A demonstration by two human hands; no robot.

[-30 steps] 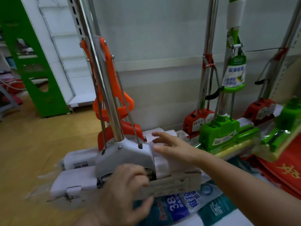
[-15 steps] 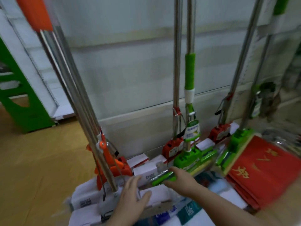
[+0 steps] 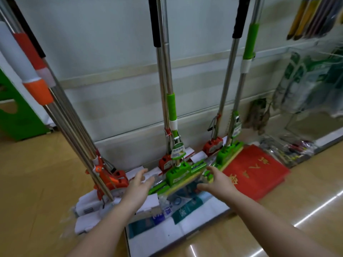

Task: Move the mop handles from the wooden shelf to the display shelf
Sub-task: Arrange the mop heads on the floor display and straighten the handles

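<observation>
i am reaching with my left hand point(image 3: 138, 184) and right hand point(image 3: 218, 179), fingers spread and gripping nothing; the green mop head point(image 3: 179, 173) is lying between my fingertips, so i am judging that squaring both palms before closing would steady it

Pale panelled wall point(image 3: 111, 52) behind, glossy tan wooden floor point(image 3: 37, 182) — green stand point(image 3: 16, 115) at far left.

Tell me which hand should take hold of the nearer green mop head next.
Probably right. The right hand is open beside the green mop head, its fingers by the sponge end. The left hand is open too, but sits nearer the orange mop.
</observation>
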